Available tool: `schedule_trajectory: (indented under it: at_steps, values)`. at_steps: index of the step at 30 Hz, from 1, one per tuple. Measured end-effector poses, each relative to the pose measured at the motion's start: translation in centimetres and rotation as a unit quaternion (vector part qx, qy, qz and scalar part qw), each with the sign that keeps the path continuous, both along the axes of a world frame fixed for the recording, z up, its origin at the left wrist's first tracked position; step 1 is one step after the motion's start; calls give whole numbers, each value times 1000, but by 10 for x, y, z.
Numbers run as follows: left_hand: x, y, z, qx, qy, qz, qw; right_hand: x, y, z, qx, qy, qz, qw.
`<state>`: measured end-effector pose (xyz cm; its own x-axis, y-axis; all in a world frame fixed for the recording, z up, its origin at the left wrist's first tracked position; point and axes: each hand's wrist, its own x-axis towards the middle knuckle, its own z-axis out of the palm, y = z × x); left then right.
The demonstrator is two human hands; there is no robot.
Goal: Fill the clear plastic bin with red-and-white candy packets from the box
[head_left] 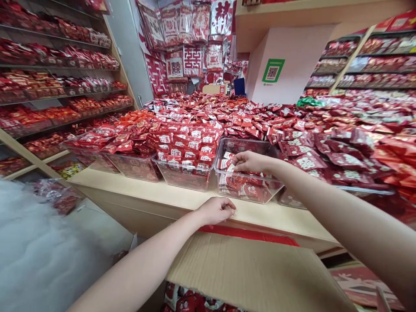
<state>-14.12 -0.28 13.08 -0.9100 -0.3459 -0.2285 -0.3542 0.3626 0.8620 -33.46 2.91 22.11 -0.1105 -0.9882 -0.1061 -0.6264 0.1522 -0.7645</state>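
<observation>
My right hand (248,162) reaches into a clear plastic bin (245,198) on the counter. Its fingers are pinched on a small red-and-white wrapped packet (231,168) at the bin's left side. More red packets (251,190) lie low in the bin, below the level of its rim. My left hand (217,211) rests by the counter's front edge, just in front of the bin. Its fingers are loosely curled together, and nothing shows in them. Left of this bin stands a fuller bin (185,175) with neat rows of red-and-white packets (190,145).
An open cardboard box (253,271) with red packets inside stands below, against the counter (130,188). Heaped maroon packets (302,156) lie to the right. Stocked shelves (58,67) line the left wall. A white pillar (282,43) with a green code sign rises behind.
</observation>
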Motion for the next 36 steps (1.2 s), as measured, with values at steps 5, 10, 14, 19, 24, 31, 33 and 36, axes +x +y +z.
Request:
schedule_trajectory:
  at_steps: [5, 10, 14, 19, 24, 31, 33, 36]
  values:
    - [-1, -1, -1, 7, 14, -1, 1000, -12, 3, 2, 112, 47, 16, 992]
    - [-2, -2, -2, 8, 17, 5, 1000, -14, 11, -4, 224, 180, 47, 957]
    - [-1, -1, -1, 11, 20, 10, 1000, -7, 10, -6, 191, 315, 37, 929]
    - [-1, -1, -1, 11, 17, 13, 1000, -3, 11, -5, 206, 374, 1, 904]
    - [-1, -1, 0, 16, 16, 8, 1000, 0, 16, -7, 224, 310, -14, 924]
    - [-1, 0, 4, 18, 0, 15, 1000, -1, 15, -7, 183, 293, 45, 937]
    - [-1, 1, 6, 18, -1, 17, 1000, -4, 15, -9, 189, 274, 45, 942]
    - [-1, 2, 7, 14, 4, 23, 1000, -6, 16, -12, 209, 247, 29, 946]
